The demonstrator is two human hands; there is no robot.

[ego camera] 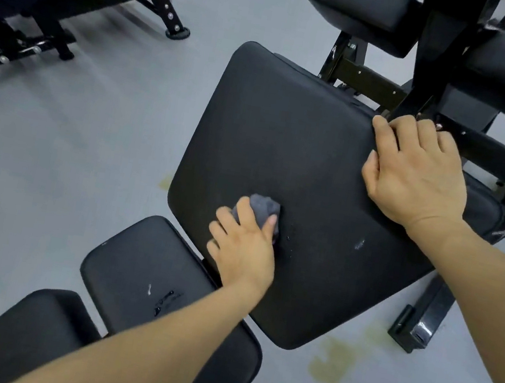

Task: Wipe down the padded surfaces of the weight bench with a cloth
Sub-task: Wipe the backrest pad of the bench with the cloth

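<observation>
Now cloth [261,208] under left hand [242,250] fingers, on pad [285,150]

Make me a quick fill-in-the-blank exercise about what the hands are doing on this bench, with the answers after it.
1. The left hand presses a bunched grey ____ against the back pad.
2. The right hand grips the pad's far ____.
3. The floor beside the bench shows yellowish ____.
4. The seat pad lies ____ to the person than the back pad.

Missing words: cloth; edge; stains; nearer
</observation>
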